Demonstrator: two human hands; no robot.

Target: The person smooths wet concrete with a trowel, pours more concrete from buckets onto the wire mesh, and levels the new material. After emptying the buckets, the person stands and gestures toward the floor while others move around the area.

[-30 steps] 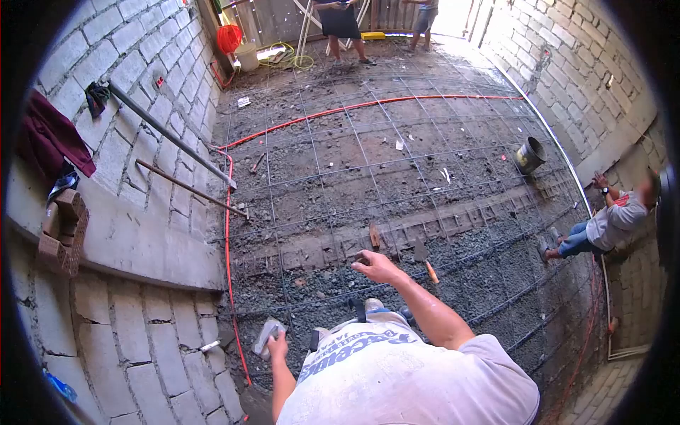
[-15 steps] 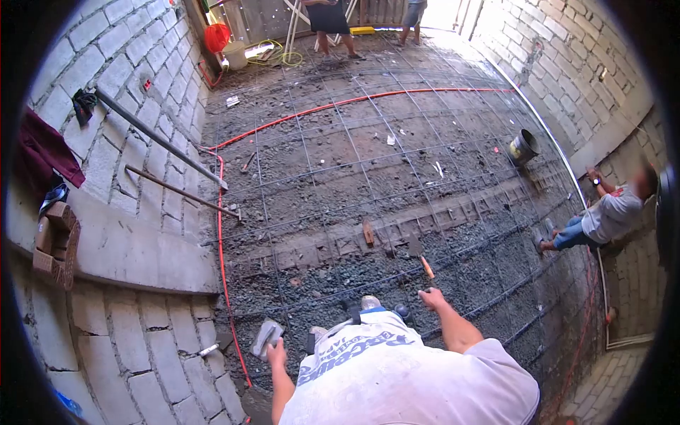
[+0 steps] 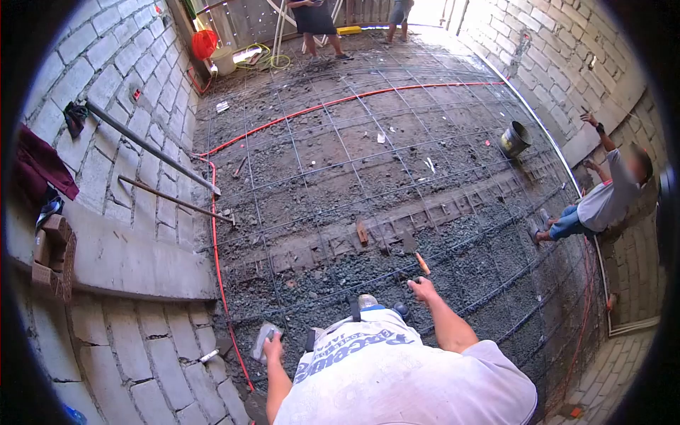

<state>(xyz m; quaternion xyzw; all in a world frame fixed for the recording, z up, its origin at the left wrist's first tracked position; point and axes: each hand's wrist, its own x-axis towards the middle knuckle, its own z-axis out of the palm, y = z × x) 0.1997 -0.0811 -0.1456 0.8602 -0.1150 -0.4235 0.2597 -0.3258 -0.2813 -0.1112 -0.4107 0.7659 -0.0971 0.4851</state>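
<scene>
Left grip (image 3: 273, 348) closed round a grey block (image 3: 262, 338), low beside the brick wall (image 3: 127, 340). Right grip (image 3: 423, 289) over the steel mesh (image 3: 319, 177), near an orange-handled tool (image 3: 422, 263), contact not discernible. Co-worker (image 3: 602, 202) crouches against the opposite wall.

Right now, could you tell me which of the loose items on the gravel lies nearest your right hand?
The orange-handled tool, just ahead of the right hand; the brown brick piece lies farther off to the left.

daylight bright | doorway glare far end | fisheye, dark edges
</scene>
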